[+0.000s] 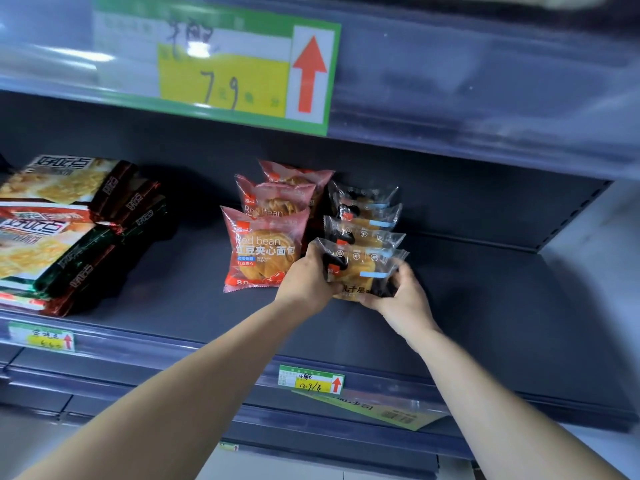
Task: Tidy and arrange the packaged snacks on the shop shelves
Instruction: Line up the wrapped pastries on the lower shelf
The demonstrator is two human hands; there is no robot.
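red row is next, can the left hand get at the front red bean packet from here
Probably yes: the left hand is right beside the front red bean packet, nothing between them. It grips the clear packet with the right hand, though, so it must let go first.

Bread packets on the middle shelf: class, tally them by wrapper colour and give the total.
Red packets: 3
Clear packets: 4, with the front clear packet held by the left hand and right hand
Total: 7
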